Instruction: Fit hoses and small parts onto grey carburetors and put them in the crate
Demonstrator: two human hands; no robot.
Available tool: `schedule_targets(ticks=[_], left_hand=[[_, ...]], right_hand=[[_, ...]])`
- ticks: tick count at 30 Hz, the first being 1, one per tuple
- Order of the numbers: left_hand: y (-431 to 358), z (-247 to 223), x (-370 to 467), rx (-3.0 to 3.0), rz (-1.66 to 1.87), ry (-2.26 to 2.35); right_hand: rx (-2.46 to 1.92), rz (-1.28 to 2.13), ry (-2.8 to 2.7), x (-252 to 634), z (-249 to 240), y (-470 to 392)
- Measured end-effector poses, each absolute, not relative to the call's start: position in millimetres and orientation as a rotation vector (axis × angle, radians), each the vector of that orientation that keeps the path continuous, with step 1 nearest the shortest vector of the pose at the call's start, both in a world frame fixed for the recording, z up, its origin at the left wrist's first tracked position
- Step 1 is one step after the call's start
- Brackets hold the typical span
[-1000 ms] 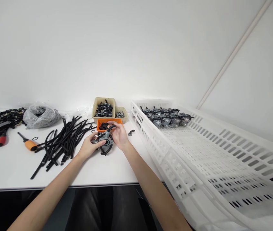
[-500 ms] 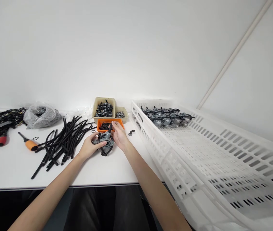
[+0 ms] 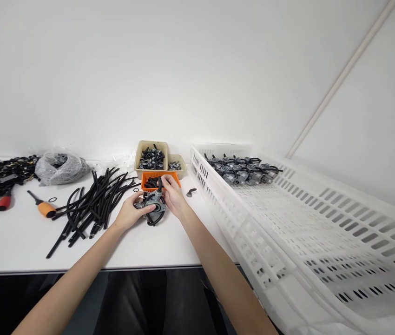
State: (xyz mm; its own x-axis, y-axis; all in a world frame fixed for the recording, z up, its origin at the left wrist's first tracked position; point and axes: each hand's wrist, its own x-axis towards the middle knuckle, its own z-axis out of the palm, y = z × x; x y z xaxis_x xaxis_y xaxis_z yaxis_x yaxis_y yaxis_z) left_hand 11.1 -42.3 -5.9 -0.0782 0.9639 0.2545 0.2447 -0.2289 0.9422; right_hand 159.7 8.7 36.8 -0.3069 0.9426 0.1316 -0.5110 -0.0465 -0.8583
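Note:
A grey metal carburetor (image 3: 156, 210) with a black hose looped round it is held just above the white table. My left hand (image 3: 130, 212) wraps its left side, thumb across the front. At its top, my right hand (image 3: 174, 194) pinches the black rubber cap (image 3: 160, 184) that stands upright there. The right fingertips partly hide this cap. Directly behind the hands is an orange basket (image 3: 175, 178) of small black rubber parts. A small grey part with a black lever (image 3: 191, 192) lies right of my right hand.
Black hoses (image 3: 98, 204) lie heaped at left, beside an orange-handled screwdriver (image 3: 46, 208) and red-handled ones. Beige bins (image 3: 136, 160) of small parts stand at the back, near a plastic bag (image 3: 60, 170). At right, a large white crate (image 3: 246, 228) holds several carburetors (image 3: 241, 171).
Both hands keep their hold on the carburetor and its cap. The whole view has shifted very slightly; nothing else visibly differs.

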Motion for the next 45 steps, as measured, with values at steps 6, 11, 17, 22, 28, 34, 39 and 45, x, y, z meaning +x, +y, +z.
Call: schedule_targets(ticks=[6, 11, 17, 22, 28, 34, 39, 45], left_hand=[[-40.9, -7.6, 10.5, 1.520, 1.380, 1.350], [-41.4, -6.5, 10.3, 1.530, 1.367, 1.333], [-41.5, -6.2, 10.4, 1.506, 1.381, 1.339], [-41.0, -7.6, 10.5, 1.513, 1.382, 1.334], [-40.1, -9.4, 10.3, 1.513, 1.375, 1.331], [-40.1, -9.5, 10.0, 1.517, 1.364, 1.350], [-40.7, -8.4, 10.1, 1.531, 1.358, 1.332], [-39.9, -8.6, 9.8, 1.540, 1.369, 1.343]], right_hand=[[-0.570, 1.616, -1.111, 161.9, 44.2, 1.5], [-0.575, 1.616, -1.112, 162.2, 46.7, -1.2], [-0.595, 1.605, -1.142, 161.4, 44.5, 1.8], [-0.585, 1.627, -1.128, 162.2, 44.4, 1.2], [-0.531, 1.659, -1.135, 164.0, 42.9, 1.5], [-0.499, 1.677, -1.141, 164.3, 41.9, 2.5], [-0.459, 1.656, -1.182, 164.0, 42.6, 2.3], [-0.438, 1.630, -1.254, 164.4, 44.6, 0.3]])
